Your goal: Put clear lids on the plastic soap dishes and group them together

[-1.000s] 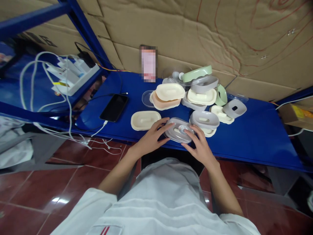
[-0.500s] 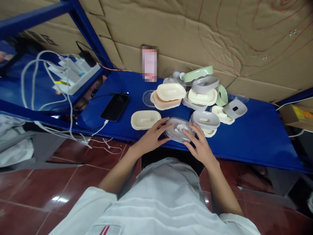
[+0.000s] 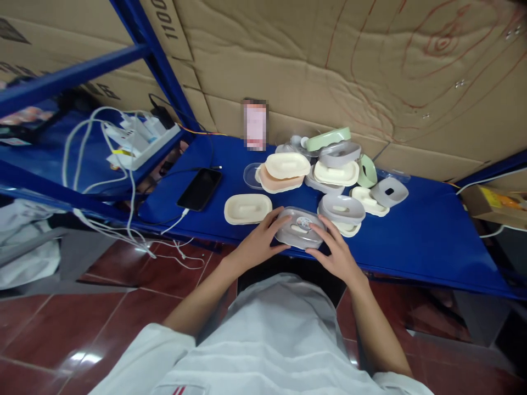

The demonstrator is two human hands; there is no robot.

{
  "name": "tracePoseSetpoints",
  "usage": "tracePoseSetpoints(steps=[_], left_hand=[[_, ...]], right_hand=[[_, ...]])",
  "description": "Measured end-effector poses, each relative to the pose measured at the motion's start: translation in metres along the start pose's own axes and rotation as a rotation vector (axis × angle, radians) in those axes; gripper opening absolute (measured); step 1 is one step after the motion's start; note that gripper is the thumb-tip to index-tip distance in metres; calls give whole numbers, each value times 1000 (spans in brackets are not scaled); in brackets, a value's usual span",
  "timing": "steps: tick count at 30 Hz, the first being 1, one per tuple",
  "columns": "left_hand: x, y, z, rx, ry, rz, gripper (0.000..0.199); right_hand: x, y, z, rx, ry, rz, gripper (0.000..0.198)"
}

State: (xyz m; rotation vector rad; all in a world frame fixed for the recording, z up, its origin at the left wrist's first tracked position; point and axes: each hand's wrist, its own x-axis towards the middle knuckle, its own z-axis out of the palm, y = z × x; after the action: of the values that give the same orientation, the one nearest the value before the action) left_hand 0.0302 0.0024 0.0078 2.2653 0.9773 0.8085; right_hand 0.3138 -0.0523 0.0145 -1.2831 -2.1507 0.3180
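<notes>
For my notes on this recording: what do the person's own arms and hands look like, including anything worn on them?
The left hand and right hand are ungloved, with no rings visible. The forearms are bare, with no watch or band showing. Loose, whitish short sleeves cover the upper arms, matching the top, whose front bears a patch with red stripes.

Room lies along the right end of the glossy blue tabletop [image 3: 436, 247] and between the black rectangular phone [image 3: 200, 189] and cream oval plastic dish [image 3: 248, 209]; piled cream, peach and grey plasticware [image 3: 335, 171] blocks reaching beyond the grey oval plastic container [image 3: 300, 230].
</notes>
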Motion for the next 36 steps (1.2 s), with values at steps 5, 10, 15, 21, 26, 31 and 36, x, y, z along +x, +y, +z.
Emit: tracePoseSetpoints(steps=[5,10,15,21,26,31,36], left_hand=[[-5,-4,-8,56,95,43,75],[-13,-8,-36,196,308,73,58],[-2,-38,-104,469,660,-136,63],[52,-76,-143,822,400,-387,57],[80,-84,-124,947,171,-399,55],[81,-80,-114,902,132,-393,60],[71,-64,-120,875,22,-362,66]], right_hand=[[9,-4,1,76,4,0,67],[21,-13,10,128,50,-21,77],[25,-19,17,173,54,37,75],[20,-21,23,175,25,89,68],[16,-23,26,131,43,114,64],[16,-22,28,97,26,132,58],[16,-22,30,61,12,131,55]])
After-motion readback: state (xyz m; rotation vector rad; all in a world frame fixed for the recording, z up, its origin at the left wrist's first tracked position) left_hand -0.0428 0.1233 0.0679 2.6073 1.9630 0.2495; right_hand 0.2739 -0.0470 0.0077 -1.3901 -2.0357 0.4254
